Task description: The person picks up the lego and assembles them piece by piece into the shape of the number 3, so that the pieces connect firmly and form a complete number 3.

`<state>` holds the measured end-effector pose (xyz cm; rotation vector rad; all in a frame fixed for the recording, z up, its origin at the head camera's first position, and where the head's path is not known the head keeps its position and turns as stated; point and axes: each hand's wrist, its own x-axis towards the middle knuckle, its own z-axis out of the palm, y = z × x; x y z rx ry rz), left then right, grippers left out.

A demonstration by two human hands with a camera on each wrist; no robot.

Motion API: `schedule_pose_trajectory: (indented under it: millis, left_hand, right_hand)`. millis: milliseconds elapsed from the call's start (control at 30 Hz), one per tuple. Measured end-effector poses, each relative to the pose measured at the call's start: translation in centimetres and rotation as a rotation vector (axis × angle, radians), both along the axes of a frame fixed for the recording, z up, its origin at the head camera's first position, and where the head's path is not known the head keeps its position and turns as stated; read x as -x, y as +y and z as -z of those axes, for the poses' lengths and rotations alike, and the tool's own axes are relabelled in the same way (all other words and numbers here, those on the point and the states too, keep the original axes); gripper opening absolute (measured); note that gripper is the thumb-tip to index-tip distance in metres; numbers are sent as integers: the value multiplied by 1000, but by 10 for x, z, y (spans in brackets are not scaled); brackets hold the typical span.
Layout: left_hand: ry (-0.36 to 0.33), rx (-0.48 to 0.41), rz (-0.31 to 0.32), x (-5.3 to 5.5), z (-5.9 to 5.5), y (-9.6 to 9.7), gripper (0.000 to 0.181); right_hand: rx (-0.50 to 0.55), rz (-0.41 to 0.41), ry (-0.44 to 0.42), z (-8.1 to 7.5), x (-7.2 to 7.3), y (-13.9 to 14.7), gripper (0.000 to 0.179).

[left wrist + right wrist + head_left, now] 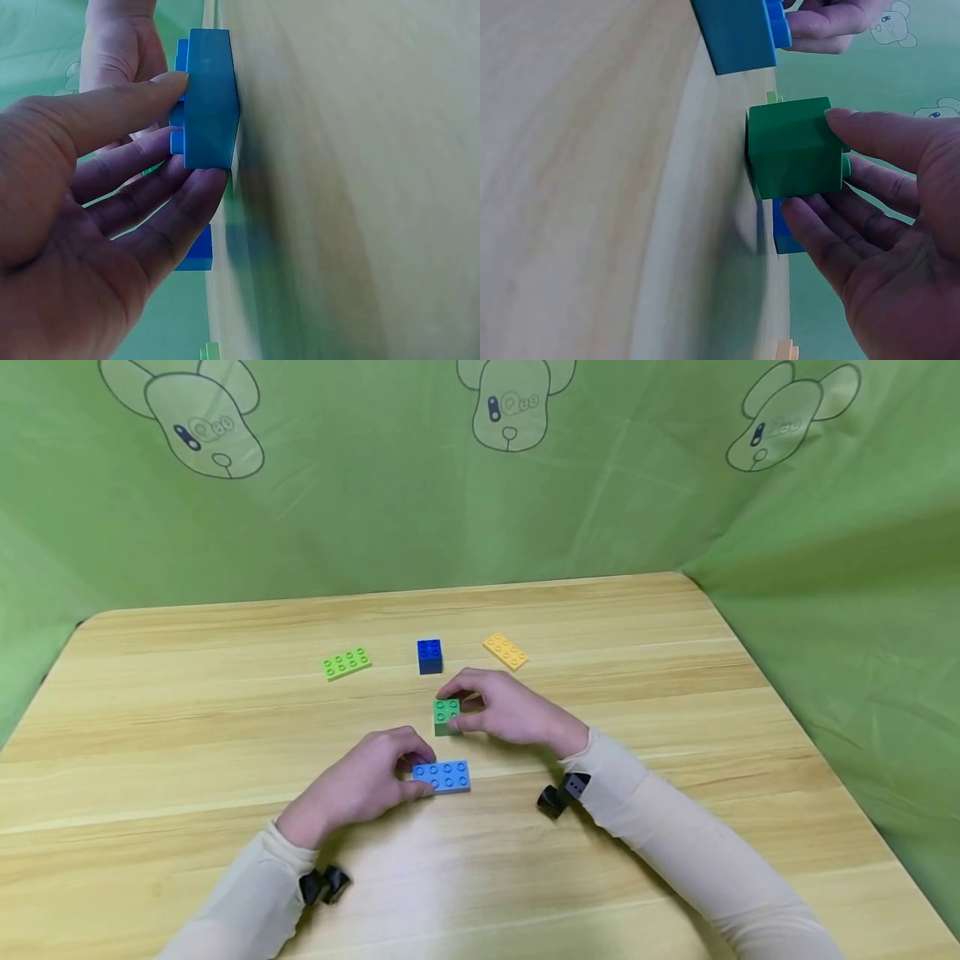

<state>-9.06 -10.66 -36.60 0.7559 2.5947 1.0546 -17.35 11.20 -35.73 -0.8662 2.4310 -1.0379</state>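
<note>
Thumb and fingers of my left hand [367, 778] pinch a light blue brick [457, 774] with two rows of studs, at its left end. In the left wrist view the thumb lies against the brick [210, 105] near its studs. Just beyond it, my right hand [517, 708] holds a square green brick [444, 727] between thumb and fingers. From the right wrist view, the green brick [791, 146] sits close to the tabletop, its studs facing the palm. The two bricks are apart.
A dark blue square brick [430, 657] stands behind the green one on the wooden table [187, 710]. To its left lies a flat lime green plate [347, 664], to its right a flat orange-yellow plate [506, 652]. Green cloth [360, 518] hangs behind the table.
</note>
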Motion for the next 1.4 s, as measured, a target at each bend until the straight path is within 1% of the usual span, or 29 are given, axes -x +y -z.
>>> schedule_pose_trajectory:
  millis: [233,400,533,667,833,933,1067,1267,1400]
  left_hand:
    - [5,6,17,1,-1,0,26]
    - [11,9,22,1,0,-1,27]
    - [24,2,39,1,2,0,26]
    - [38,14,50,1,2,1,26]
    - [32,47,38,1,-1,2,29]
    - [27,49,29,0,-3,2,31]
    - [27,33,26,1,-2,0,31]
    - [-4,35,11,2,0,-2,29]
    - [-1,31,21,2,1,-2,29]
  right_hand:
    - [14,1,8,-4,-1,1,34]
    - [36,-8,18,-8,-4,3,34]
    - [61,-13,12,-11,-7,6,33]
    - [90,-15,9,-15,-9,8,32]
    - [100,-21,24,-19,-10,9,33]
    - [90,-30,40,-21,-11,10,33]
    - [83,-42,49,-22,-14,12,34]
    - [97,-52,35,-25,-19,13,34]
    - [113,-70,22,-26,-23,13,34]
